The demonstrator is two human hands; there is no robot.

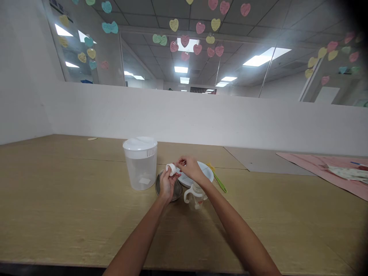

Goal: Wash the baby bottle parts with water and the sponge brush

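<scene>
My left hand [167, 184] is closed around a white ring-shaped bottle collar [171, 169], its opening tilted toward me. Close on its right, my right hand [188, 168] has its fingertips pinched together; whatever is between them is too small to make out. Below my right wrist a clear baby bottle [195, 199] with white side handles stands upright on the table, its top partly covered by my forearm. Under my left hand lies a round dark metal dish [176, 194], partly hidden. A white plate [207, 172] sits behind my right hand.
A clear plastic bucket [140, 172] with a white lid stands left of my hands. A green-handled brush [220, 182] lies right of the plate. Farther right a pink cloth [307, 165] overlaps a grey mat [258, 160]. A white wall [184, 115] rises behind the table.
</scene>
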